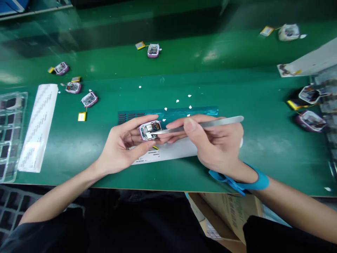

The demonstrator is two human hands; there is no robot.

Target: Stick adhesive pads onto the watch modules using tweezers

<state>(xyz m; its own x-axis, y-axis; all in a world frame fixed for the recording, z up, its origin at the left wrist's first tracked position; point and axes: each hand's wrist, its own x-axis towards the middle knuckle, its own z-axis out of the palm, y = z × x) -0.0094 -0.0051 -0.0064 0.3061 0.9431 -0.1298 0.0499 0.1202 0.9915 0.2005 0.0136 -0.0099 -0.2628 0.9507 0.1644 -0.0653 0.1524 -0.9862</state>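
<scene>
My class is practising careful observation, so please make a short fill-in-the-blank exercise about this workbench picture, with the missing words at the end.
1. The right hand holds a pair of metal ____.
2. Between the thumb and index finger of the ____ hand is an open device.
3. The wristband is ____ in colour.
4. The tabletop is ____ in colour.

Missing words: tweezers; left; blue; green.

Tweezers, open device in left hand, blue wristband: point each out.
Tweezers (217, 122), head view: metal body, toward the rear end.
Open device (148, 129), head view: silvery part inside the casing.
Blue wristband (262, 180), head view: band's rightmost part in the picture.
</scene>
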